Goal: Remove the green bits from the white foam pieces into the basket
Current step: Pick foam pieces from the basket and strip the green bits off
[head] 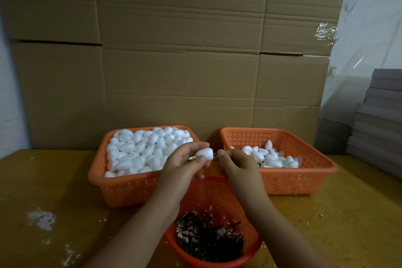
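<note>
My left hand [185, 162] grips a white foam piece [204, 153] above the round red basket [245, 209]. My right hand [236, 162] pinches a thin dark green bit [215, 154] sticking out of that foam piece's right end. Dark green bits [208, 239] lie piled in the round basket, mixed with white crumbs. The left orange basket [121, 189] is heaped with white foam pieces [141, 150]. The right orange basket [304, 178] holds a smaller pile of foam pieces [272, 158].
A tall cardboard wall [174, 50] stands right behind the baskets. Grey boards [378, 119] are stacked at the right edge. White foam crumbs [41, 218] are scattered on the wooden table [43, 180] at the left.
</note>
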### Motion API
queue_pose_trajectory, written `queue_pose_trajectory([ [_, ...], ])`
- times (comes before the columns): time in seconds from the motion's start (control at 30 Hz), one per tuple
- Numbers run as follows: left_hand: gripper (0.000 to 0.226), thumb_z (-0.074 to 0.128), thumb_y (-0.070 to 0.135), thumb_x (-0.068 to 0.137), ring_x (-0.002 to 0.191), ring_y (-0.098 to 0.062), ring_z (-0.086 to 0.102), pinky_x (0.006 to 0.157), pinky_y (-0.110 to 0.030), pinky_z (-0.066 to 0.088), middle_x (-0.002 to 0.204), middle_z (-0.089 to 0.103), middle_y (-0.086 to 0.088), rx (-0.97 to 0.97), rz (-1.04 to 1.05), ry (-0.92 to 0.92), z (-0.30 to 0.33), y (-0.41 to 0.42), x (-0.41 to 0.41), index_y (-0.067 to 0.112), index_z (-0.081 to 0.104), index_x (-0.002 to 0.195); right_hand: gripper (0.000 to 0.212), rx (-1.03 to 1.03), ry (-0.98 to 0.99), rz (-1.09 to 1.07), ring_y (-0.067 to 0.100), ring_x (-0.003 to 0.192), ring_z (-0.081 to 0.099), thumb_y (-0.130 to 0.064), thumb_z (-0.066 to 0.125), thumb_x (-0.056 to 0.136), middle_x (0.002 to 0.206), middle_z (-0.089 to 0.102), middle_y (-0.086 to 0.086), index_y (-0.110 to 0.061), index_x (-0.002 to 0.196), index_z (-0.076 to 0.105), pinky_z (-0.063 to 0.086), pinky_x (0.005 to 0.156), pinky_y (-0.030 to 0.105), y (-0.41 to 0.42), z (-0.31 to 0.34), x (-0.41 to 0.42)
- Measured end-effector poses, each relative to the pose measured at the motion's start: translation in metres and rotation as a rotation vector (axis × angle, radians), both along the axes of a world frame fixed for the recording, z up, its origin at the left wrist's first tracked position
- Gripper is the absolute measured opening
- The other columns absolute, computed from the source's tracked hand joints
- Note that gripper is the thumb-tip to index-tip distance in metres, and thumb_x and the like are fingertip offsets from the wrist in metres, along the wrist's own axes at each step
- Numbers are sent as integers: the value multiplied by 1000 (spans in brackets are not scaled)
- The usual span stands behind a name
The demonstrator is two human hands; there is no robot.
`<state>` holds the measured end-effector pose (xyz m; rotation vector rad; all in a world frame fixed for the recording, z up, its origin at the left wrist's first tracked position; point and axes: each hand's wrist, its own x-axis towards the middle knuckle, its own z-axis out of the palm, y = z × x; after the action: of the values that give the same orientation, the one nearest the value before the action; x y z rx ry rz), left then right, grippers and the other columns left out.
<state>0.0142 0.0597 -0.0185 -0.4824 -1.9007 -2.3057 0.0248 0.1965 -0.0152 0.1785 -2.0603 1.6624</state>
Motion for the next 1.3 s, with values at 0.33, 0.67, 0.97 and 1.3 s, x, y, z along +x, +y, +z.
queue_pose_trajectory([
  [0.33,16,59,17,96,77,-11,70,58,-20,53,92,76,2,65,36,-60,1,1,-3,24,70,105,13,-67,19,-9,-2,72,58,-9,61,92,84,70,-3,-17,93,72,45,66,15,1,1,3],
  [0.67,11,62,24,94,72,-7,69,61,-21,53,89,76,8,7,35,-55,-2,2,-6,27,70,101,16,-74,70,4,-4,68,57,-4,61,91,76,66,-8,-16,92,71,44,64,13,0,1,3],
  [0.97,16,64,16,93,72,-6,68,60,-20,52,98,74,0,-28,39,-28,-4,2,-7,25,70,103,14,-103,-6,-1,4,62,53,-19,63,92,65,60,-4,-8,84,68,42,58,15,0,-1,0],
  [1.3,15,61,30,94,75,-9,71,60,-20,52,95,75,6,-26,19,-72,-4,3,-5,29,68,108,8,-90,54,10,2,70,58,-8,63,91,76,67,-6,-12,90,71,45,68,22,-1,1,2],
])
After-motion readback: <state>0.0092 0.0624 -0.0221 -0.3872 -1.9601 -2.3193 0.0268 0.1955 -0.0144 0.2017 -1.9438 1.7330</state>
